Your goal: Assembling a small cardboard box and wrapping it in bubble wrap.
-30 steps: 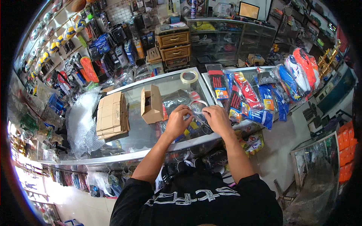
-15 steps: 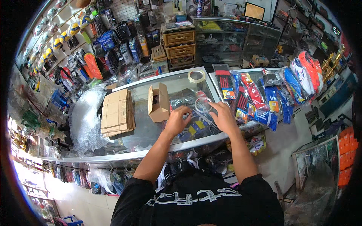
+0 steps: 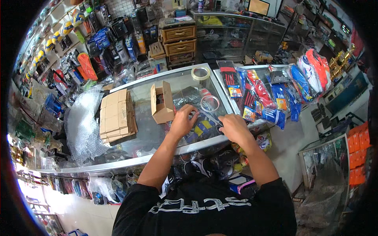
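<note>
On the glass counter (image 3: 149, 135) a clear plastic-wrapped packet (image 3: 202, 128) lies just right of the open cardboard box (image 3: 162, 104). Left hand (image 3: 182, 122) presses it, fingers curled; right hand (image 3: 233, 128) pinches its right edge — best held flat and taut. Flattened cartons (image 3: 116, 116) lie left of the box; two tape rolls (image 3: 210, 103) beyond crowd the packet.

Glass-topped worktop (image 3: 149, 131) with the small open cardboard box (image 3: 162, 103) as landmark. Left of the box: a stack of flattened cardboard boxes (image 3: 116, 116); further left, a sheet of bubble wrap (image 3: 80, 126). Right of the box: a clear tape roll (image 3: 210, 103) on a clear-wrapped dark package (image 3: 197, 126). Beyond it: a tan tape roll (image 3: 201, 72). Far right: packaged goods in red and blue (image 3: 271, 94).
</note>
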The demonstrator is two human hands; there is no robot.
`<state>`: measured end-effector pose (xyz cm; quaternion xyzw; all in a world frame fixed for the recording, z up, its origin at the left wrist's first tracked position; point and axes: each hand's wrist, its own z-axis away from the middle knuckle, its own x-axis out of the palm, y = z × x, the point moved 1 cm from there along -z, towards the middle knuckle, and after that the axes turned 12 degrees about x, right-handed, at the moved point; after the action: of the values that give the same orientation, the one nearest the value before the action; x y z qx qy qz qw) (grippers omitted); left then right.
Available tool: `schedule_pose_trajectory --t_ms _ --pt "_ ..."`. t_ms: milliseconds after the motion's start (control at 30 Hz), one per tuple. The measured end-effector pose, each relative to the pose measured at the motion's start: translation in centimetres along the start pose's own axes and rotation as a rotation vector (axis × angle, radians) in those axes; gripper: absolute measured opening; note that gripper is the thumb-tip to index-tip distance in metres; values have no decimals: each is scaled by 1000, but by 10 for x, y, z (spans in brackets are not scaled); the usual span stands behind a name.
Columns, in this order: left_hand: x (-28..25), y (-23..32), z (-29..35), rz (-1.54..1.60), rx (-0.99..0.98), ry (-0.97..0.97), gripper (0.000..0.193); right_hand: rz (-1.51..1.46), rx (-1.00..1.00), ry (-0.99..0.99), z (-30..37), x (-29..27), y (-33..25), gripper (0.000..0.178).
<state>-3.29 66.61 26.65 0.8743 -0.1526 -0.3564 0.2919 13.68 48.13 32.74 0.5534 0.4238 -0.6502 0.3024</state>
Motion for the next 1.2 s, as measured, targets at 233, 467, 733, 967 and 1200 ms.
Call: schedule_pose_trajectory --t_ms 233,467,733,967,1200 --pt "6 -10 1 7 -46 29 16 117 -109 -48 5 -8 5 16" --pt "2 -9 2 57 -82 9 23 -319 -146 -171 20 -14 34 27" --pt "-6 -5 2 122 -62 -61 39 -1010 298 -354 24 10 29 34" --pt "-7 -4 4 77 -63 -103 46 -1141 452 -616 30 5 13 35" --pt "-7 -2 2 99 6 -108 48 -1229 427 -652 27 14 12 31"
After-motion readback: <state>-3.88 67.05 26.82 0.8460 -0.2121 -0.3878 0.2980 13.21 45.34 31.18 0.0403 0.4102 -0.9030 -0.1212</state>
